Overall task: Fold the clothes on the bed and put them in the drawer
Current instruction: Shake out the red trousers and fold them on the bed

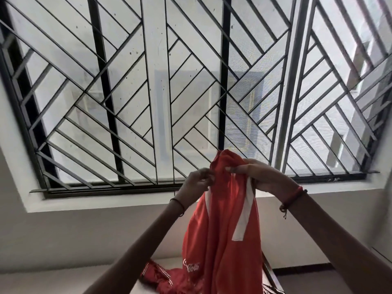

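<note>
A red garment [220, 225] with white stripes and a white logo hangs lifted in front of the window. My right hand [252, 172] grips its bunched top edge from the right. My left hand [196, 182] pinches the same top edge from the left, fingers curled at the cloth. Both hands sit close together, almost touching. The garment's lower end trails down onto the bed [163, 262], where more red cloth with white stripes [158, 274] lies crumpled. The drawer is not in view.
A large window with a black diagonal metal grille [148, 92] fills the upper view, its white sill [101, 198] just behind my hands. A pale wall [74, 234] runs below it. A dark wooden bed frame edge [271, 274] shows at lower right.
</note>
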The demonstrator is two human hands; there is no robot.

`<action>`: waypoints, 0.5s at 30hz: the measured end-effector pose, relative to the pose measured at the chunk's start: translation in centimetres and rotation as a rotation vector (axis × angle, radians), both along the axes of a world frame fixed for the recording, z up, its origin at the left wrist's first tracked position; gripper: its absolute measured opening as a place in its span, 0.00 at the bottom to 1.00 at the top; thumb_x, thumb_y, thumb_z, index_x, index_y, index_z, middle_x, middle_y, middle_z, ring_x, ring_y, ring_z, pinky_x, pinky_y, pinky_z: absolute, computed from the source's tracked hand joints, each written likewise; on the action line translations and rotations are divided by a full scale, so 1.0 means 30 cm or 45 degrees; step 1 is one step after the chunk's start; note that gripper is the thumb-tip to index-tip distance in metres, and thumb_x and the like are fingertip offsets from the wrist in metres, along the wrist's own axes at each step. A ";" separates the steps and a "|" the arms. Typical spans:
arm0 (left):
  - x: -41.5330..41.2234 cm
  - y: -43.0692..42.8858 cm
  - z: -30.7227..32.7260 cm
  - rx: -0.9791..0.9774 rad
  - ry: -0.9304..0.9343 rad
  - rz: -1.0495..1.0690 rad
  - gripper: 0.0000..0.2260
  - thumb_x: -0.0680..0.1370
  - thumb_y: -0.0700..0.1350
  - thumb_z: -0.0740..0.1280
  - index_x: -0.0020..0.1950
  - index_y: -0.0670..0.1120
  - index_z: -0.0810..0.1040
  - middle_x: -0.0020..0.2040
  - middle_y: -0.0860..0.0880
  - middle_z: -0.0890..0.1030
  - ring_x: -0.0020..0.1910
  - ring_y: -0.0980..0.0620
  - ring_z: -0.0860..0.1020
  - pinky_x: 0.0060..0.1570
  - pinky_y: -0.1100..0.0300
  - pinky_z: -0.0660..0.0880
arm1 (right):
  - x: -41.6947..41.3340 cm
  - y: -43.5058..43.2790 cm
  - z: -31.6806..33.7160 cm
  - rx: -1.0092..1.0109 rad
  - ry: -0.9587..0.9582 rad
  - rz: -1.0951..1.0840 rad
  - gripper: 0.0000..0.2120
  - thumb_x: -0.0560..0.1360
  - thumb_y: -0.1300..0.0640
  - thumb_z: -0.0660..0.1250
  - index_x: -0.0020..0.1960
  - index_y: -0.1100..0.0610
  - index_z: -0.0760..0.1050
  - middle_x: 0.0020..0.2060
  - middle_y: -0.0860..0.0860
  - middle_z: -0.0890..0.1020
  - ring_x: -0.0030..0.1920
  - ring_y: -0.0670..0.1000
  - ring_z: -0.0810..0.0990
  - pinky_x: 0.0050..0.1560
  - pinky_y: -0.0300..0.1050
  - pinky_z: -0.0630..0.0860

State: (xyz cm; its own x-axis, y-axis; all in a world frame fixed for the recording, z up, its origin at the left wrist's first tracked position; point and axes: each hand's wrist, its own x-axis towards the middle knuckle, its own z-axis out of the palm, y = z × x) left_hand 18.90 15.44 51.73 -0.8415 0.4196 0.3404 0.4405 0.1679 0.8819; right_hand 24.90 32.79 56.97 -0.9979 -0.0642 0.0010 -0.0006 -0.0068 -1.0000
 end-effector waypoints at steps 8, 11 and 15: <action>0.050 -0.002 -0.020 0.190 0.030 -0.004 0.10 0.77 0.31 0.63 0.58 0.34 0.76 0.26 0.60 0.79 0.29 0.68 0.76 0.36 0.74 0.71 | -0.009 -0.003 -0.021 0.028 0.008 -0.019 0.06 0.74 0.66 0.67 0.50 0.65 0.78 0.38 0.57 0.83 0.34 0.51 0.82 0.41 0.43 0.81; 0.085 0.002 0.004 0.236 0.023 -0.010 0.10 0.78 0.32 0.63 0.59 0.35 0.74 0.24 0.59 0.78 0.27 0.68 0.75 0.32 0.75 0.70 | -0.010 -0.005 -0.017 0.028 0.028 -0.052 0.06 0.72 0.66 0.69 0.49 0.66 0.79 0.38 0.58 0.83 0.34 0.52 0.82 0.42 0.44 0.81; 0.097 0.013 0.021 0.264 -0.132 -0.064 0.08 0.79 0.36 0.62 0.55 0.36 0.77 0.25 0.58 0.79 0.27 0.67 0.76 0.33 0.75 0.70 | -0.005 -0.013 -0.008 0.055 0.070 -0.098 0.03 0.72 0.67 0.69 0.45 0.66 0.79 0.33 0.55 0.83 0.29 0.49 0.81 0.35 0.39 0.79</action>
State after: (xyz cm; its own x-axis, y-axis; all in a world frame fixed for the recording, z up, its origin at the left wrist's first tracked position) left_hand 21.80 15.83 52.37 -0.8561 0.3921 0.3366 0.3492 -0.0411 0.9361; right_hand 24.76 32.40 56.73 -0.9984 0.0113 0.0548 -0.0543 0.0389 -0.9978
